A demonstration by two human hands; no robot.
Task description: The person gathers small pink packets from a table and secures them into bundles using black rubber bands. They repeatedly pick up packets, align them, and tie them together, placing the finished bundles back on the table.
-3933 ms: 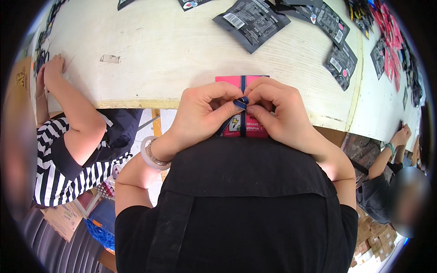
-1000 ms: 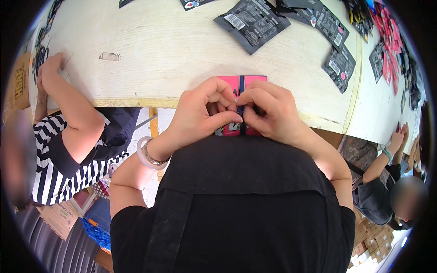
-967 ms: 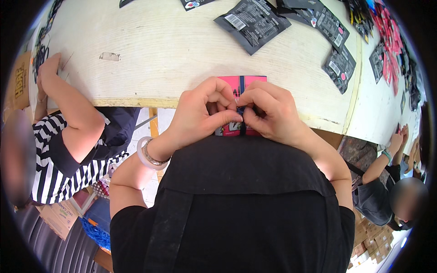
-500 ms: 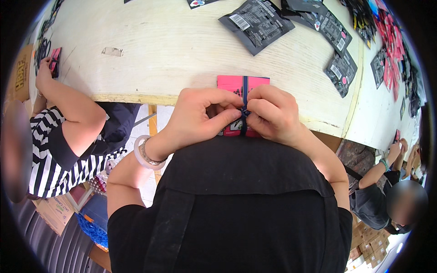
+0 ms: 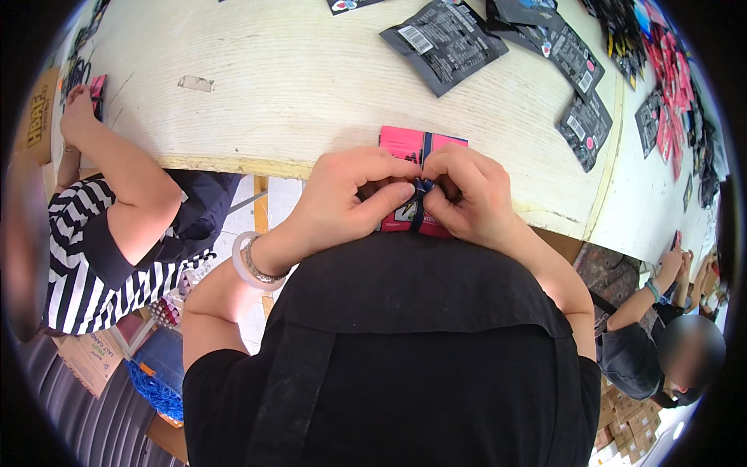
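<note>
A pink packet (image 5: 401, 137) lies at the table's front edge, close against my black apron (image 5: 420, 296). Round its middle runs a dark blue ribbon (image 5: 427, 144), gathered in a small knot or bow at the centre. My left hand (image 5: 350, 191) pinches the ribbon from the left with thumb and forefinger. From the right, my right hand (image 5: 471, 191) is closed on the ribbon by the knot, its fingertips partly hidden. Both hands cover much of the packet's lower half.
Several black pouches (image 5: 445, 47) lie on the white table (image 5: 272, 93) beyond my hands. Pink packages (image 5: 671, 109) are heaped at the far right. A person in a striped top (image 5: 93, 257) works at the left, another person in dark clothes (image 5: 634, 346) at the right.
The ribbon at the knot now shows as a fuller dark bunch between my fingertips. My right hand has turned slightly, its fingers opening a little around the knot. The packet's top has shifted slightly right.
</note>
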